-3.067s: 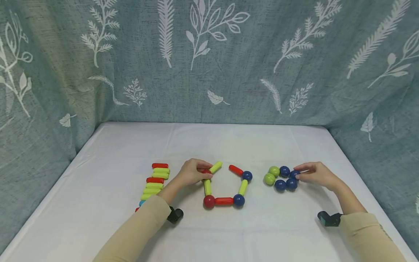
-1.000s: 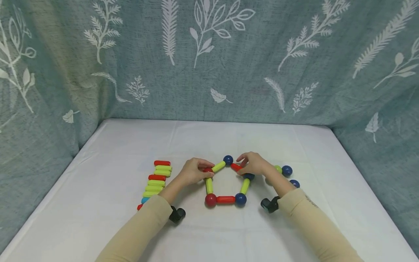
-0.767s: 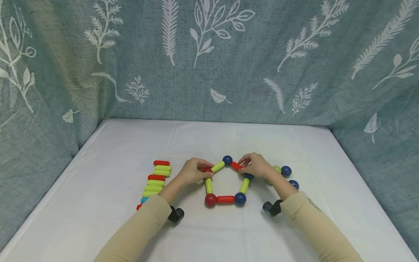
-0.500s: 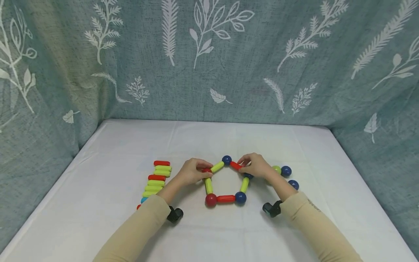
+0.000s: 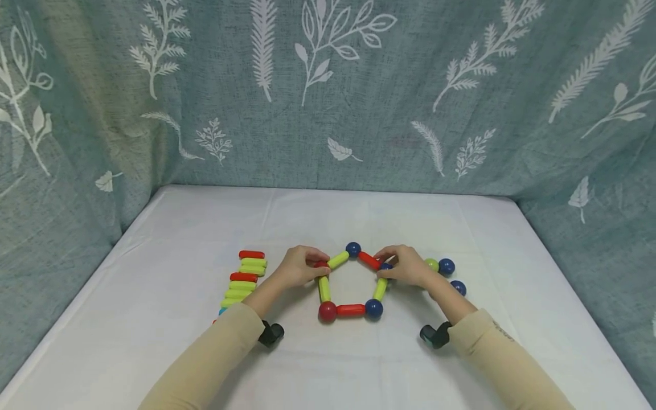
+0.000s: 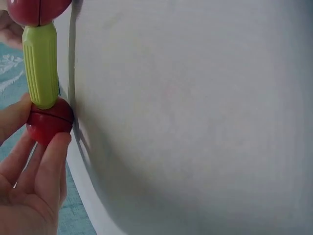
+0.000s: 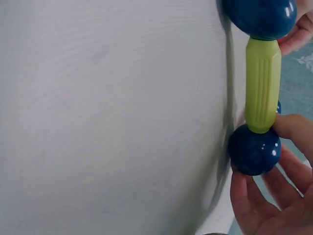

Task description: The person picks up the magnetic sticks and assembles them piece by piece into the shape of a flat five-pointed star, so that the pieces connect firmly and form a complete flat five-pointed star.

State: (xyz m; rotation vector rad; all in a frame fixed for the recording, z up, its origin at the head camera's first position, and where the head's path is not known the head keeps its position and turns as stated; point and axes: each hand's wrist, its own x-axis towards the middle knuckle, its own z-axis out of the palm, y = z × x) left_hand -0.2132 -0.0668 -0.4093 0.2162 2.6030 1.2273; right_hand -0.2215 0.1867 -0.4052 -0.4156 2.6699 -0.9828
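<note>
A five-sided ring of toy building sticks and balls lies on the white tablecloth. My left hand (image 5: 299, 266) pinches the red ball (image 6: 49, 122) at its left corner between thumb and fingers. My right hand (image 5: 408, 266) pinches the blue ball (image 7: 254, 149) at the right corner. Another blue ball (image 5: 353, 249) tops the ring, between a yellow-green stick (image 5: 338, 260) and a red stick (image 5: 369, 260). The near side is a red stick (image 5: 351, 310) between a red ball (image 5: 327, 311) and a blue ball (image 5: 374, 308). Yellow-green sticks (image 5: 324, 289) form both sides.
Left of the ring lies a column of loose sticks (image 5: 252, 262), red, yellow-green and blue, partly behind my left forearm. Loose balls, green (image 5: 432, 264) and blue (image 5: 447, 267), sit to the right, some hidden by my right hand. A patterned curtain (image 5: 328, 114) stands behind the table.
A blue ball has come from the right-hand group to the ring's top, bridging two stick ends. My right hand has since shifted from the red stick to the right-corner ball. The left stays put.
</note>
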